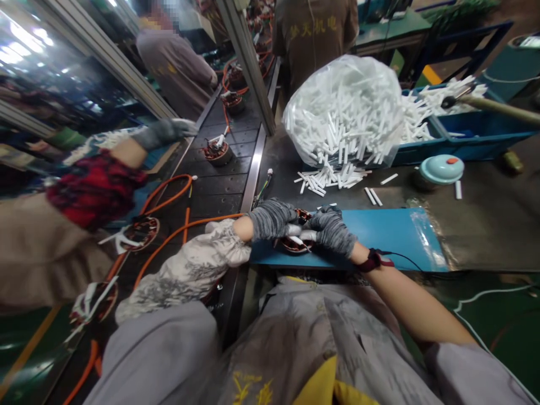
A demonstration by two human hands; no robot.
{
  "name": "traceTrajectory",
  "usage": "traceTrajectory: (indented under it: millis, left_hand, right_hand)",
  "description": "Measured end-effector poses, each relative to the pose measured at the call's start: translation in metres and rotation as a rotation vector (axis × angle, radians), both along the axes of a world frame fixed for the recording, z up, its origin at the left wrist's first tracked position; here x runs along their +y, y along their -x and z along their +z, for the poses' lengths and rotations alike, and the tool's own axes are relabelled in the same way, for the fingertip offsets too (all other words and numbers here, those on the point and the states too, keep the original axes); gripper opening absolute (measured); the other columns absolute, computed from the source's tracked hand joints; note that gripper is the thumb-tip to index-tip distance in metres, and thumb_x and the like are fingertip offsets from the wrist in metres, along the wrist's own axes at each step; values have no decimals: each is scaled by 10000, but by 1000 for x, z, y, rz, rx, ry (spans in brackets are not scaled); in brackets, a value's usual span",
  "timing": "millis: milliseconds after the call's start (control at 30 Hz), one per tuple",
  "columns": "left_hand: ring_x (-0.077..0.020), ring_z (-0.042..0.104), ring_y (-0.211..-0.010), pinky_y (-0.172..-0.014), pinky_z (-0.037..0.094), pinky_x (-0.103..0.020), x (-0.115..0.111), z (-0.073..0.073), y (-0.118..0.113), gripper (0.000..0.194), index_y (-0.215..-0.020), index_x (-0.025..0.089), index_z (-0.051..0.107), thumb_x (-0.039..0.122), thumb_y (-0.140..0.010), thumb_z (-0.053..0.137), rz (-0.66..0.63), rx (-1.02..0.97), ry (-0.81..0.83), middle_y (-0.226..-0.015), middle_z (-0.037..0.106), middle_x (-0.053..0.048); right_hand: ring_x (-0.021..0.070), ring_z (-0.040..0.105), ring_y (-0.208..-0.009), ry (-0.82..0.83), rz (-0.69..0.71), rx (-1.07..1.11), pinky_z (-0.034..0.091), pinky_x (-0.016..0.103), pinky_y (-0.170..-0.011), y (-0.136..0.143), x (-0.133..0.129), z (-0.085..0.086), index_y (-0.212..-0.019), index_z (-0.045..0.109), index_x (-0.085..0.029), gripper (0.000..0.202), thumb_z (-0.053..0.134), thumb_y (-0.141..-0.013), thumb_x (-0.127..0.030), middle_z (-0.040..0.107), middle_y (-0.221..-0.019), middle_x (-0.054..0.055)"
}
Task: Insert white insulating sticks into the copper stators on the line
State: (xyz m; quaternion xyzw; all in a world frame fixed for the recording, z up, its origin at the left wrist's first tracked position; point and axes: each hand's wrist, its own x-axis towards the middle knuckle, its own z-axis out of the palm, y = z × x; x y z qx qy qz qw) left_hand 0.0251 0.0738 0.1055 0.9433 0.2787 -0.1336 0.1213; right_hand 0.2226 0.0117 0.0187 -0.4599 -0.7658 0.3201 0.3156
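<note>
A motor stator [296,246] with copper windings lies on a blue mat in front of me, partly covered by my hands. My left hand [274,219], in a grey striped glove with pale fingertips, grips it from the left with bent fingers. From the right, my right hand [335,230], in a matching glove, closes its fingers on the stator's inner edge. A short white sleeve [297,240] with a thin lead sticks out between the fingertips. Just what each fingertip pinches is hidden.
A clear bag of white tubes [346,112] stands behind the mat [379,225], with loose tubes around it. Blue bins [485,132] and a light-blue lidded cup [441,170] are at right. Left, a conveyor [236,174] carries more stators and orange cables; a co-worker's gloved hand [164,133] reaches over it.
</note>
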Motion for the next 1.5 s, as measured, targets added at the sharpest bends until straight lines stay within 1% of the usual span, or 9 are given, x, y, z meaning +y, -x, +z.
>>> traceTrajectory:
  millis: [167, 333, 433, 667, 800, 900, 967, 1267, 1500]
  left_hand:
    - [-260, 712, -802, -704, 475, -312, -12, 9, -42, 414, -994, 144, 789, 503, -927, 594, 53, 328, 31, -902, 762, -121]
    - [-213, 705, -1025, -837, 487, -238, -5, 8, -38, 385, -1148, 182, 767, 435, -861, 723, 19, 51, 190, -1146, 758, -76]
    - [-164, 719, -889, -747, 476, -197, 5, 7, -24, 424, -1161, 218, 761, 486, -833, 746, 130, 21, 346, -993, 784, -16]
    - [-176, 713, -877, -796, 540, -262, -3, -25, -15, 370, -1118, 188, 752, 446, -853, 746, 485, -402, 218, -942, 771, -24]
    - [-217, 693, -1061, -946, 561, -356, -3, -34, 10, 375, -1164, 173, 739, 410, -873, 752, 145, -724, 170, -1173, 724, -111]
    - [-232, 682, -1118, -988, 552, -381, 4, -33, 24, 284, -1133, 184, 768, 377, -961, 650, -197, -673, 136, -1222, 703, -139]
    - [-254, 671, -1158, -1006, 545, -413, 8, -35, 28, 317, -1221, 196, 742, 358, -1002, 580, -272, -578, 59, -1278, 685, -153]
    - [-295, 566, -1323, -1148, 450, -525, 2, -42, 30, 285, -1193, 213, 730, 370, -993, 601, -267, -569, -74, -1369, 649, -116]
    - [-263, 656, -1154, -1046, 524, -435, 2, -45, 23, 290, -1183, 167, 698, 315, -935, 669, -56, -906, 424, -1239, 680, -142]
  right_hand:
    - [233, 699, -955, 136, -63, 381, 551, 414, -902, -16, -13, -11, -1114, 743, -228, 398, 778, -842, -517, 774, -1059, 62]
    - [236, 700, -990, 159, -205, 380, 552, 458, -958, -35, -36, -35, -1089, 717, -247, 312, 752, -874, -469, 762, -1079, 55]
    - [224, 706, -955, 93, -281, 365, 571, 432, -925, -39, -51, -38, -1066, 712, -248, 244, 728, -898, -424, 758, -1040, 47]
    - [229, 694, -1004, -116, -389, 327, 568, 433, -954, -22, -61, -21, -1073, 720, -256, 180, 648, -948, -362, 738, -1059, 61]
    - [242, 711, -1054, -82, -483, 351, 566, 439, -995, -16, -66, -18, -1142, 731, -258, 245, 592, -982, -381, 763, -1126, 66]
    - [248, 712, -1123, 35, -303, 355, 551, 428, -1040, -8, -71, -15, -1255, 719, -274, 321, 561, -999, -386, 766, -1207, 57]
    - [255, 685, -1203, 125, -188, 390, 517, 433, -1094, 1, -70, -13, -1317, 697, -276, 370, 559, -1000, -408, 741, -1285, 53]
    - [262, 605, -1321, 374, 168, 486, 402, 473, -1197, -9, -39, 5, -1353, 680, -310, 394, 567, -1011, -472, 684, -1390, 6]
    - [277, 546, -1393, 275, 112, 495, 369, 495, -1217, -7, -29, 3, -1470, 569, -340, 480, 574, -1009, -476, 603, -1491, 6]
